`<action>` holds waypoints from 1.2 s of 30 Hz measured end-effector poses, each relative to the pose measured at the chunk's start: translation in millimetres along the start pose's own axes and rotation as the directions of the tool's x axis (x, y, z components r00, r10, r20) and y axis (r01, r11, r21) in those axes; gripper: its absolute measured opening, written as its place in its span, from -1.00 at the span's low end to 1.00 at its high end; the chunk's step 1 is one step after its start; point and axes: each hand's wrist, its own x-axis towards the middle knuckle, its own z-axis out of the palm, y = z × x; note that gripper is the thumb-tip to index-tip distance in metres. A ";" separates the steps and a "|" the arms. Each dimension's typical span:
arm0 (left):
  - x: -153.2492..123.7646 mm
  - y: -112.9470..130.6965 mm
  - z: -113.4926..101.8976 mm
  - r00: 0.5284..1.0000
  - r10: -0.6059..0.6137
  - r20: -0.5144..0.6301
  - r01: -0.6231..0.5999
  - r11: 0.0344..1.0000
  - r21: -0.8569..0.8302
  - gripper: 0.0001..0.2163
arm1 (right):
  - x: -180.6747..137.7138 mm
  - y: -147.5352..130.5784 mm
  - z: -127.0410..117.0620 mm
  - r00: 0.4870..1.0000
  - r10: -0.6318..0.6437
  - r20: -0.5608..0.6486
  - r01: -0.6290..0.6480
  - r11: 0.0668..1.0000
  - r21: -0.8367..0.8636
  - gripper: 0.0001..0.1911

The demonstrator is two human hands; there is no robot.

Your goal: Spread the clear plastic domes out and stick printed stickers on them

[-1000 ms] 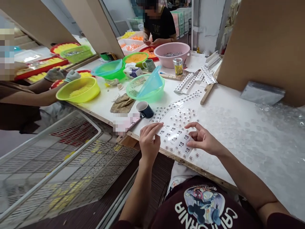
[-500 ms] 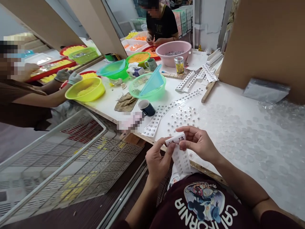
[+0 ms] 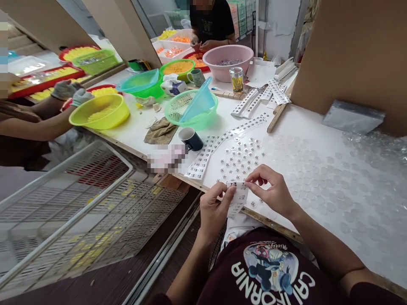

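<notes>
Held at the table's front edge is a white sticker sheet [image 3: 239,202] with rows of small dark prints, its top part folded over. My left hand [image 3: 215,208] pinches its upper left between thumb and fingers. At the upper right corner, the thumb and forefinger of my right hand [image 3: 271,190] are closed; whether they hold the sheet or a single sticker is too small to tell. Just beyond lie clear round discs bearing dark stickers [image 3: 237,159]. Many plain clear discs [image 3: 305,173] spread to the right.
More sticker strips [image 3: 201,163] lie beside a dark mug [image 3: 190,140]. Behind are a green basket [image 3: 203,120], a pink basin [image 3: 227,70] and a glass [image 3: 236,80]. A yellow bowl [image 3: 104,112] stands near a gloved co-worker at left. A white wire crate [image 3: 104,199] stands below.
My right hand has moved slightly right, to the sheet's upper corner, and its fingers have drawn together. The sheet's folded top has turned and shows less. The camera view has shifted a little.
</notes>
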 end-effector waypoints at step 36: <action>2.3 -75.2 -15.9 0.847 -0.489 0.209 0.528 0.821 -0.217 -0.69 | 144.2 216.0 -75.2 0.897 0.394 -0.200 -0.416 0.905 -0.086 -0.55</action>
